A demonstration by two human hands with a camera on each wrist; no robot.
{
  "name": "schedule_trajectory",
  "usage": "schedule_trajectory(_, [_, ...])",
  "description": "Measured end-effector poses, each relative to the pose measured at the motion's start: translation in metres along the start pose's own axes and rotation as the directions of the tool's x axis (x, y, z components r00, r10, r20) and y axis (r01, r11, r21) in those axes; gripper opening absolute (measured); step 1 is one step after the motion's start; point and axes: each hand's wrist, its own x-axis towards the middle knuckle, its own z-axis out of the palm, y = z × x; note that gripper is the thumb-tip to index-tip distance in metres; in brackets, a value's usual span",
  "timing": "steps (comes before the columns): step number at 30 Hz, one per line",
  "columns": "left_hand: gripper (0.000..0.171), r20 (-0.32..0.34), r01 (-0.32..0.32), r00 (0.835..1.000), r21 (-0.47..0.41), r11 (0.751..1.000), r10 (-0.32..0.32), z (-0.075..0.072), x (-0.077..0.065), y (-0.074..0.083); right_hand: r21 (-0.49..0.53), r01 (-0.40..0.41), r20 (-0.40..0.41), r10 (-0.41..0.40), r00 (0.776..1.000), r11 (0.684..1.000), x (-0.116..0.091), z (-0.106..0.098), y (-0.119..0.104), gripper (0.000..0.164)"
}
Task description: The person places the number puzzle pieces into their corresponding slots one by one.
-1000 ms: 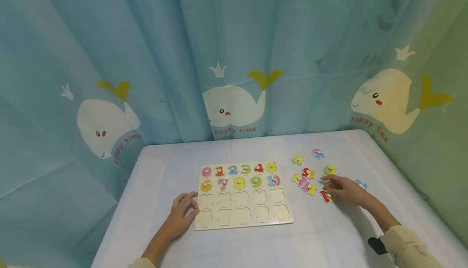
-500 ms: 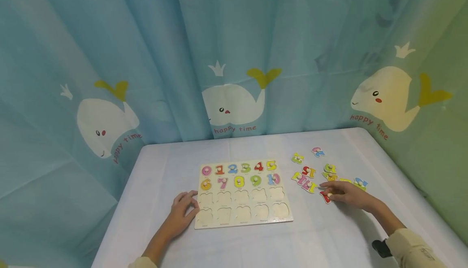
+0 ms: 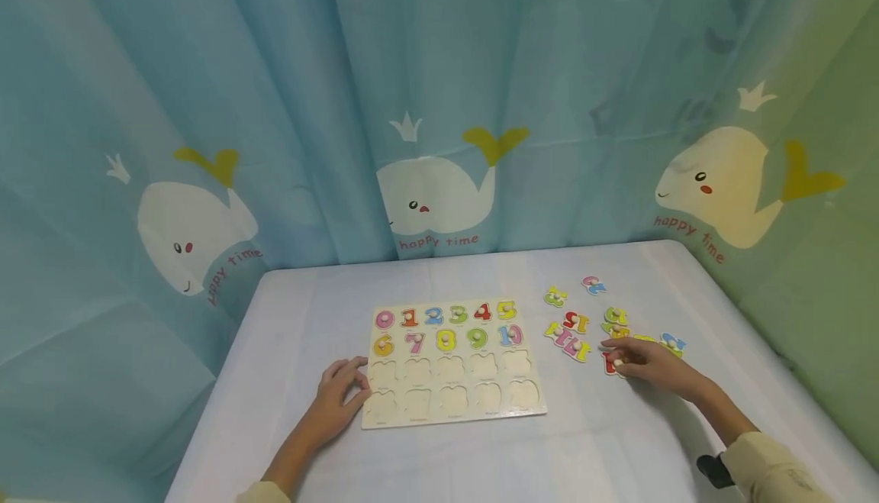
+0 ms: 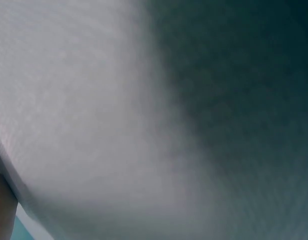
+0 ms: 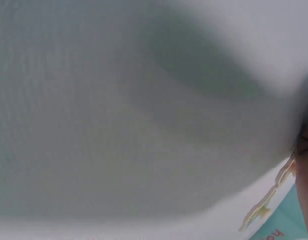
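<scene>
Pale cloth (image 4: 78, 100) lies blurred; shadow (image 4: 259, 75) darkens the right; a hand (image 4: 2, 207) shows lower left.

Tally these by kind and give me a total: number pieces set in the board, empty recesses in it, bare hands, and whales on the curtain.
Number pieces set in the board: 11
Empty recesses: 10
Left hand and right hand: 2
Whales on the curtain: 3
Total: 26

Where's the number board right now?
In the head view, the number board lies on the white table, left hand at its left edge, loose number pieces to its right.
</scene>
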Motion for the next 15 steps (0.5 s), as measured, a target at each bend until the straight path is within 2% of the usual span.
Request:
schedule_trajectory(4, [0.015, -0.014, -0.006, 1.000, 0.014, 1.000, 0.006, -0.001, 0.000, 0.000, -0.056, 0.012, -0.121, -0.019, 0.992, 0.998, 0.006, 0.008, -0.001, 0.035])
schedule_trajectory(10, [0.019, -0.028, -0.016, 0.999, -0.007, 1.000, 0.016, 0.000, -0.001, -0.001, -0.136, -0.020, -0.324, -0.025, 0.946, 0.990, 0.021, 0.028, -0.018, 0.033])
schedule_trajectory(15, [0.018, -0.021, -0.008, 1.000, -0.001, 1.000, 0.008, -0.001, -0.002, 0.000, -0.153, 0.012, -0.383, -0.070, 0.921, 0.988, 0.043, 0.049, -0.044, 0.034])
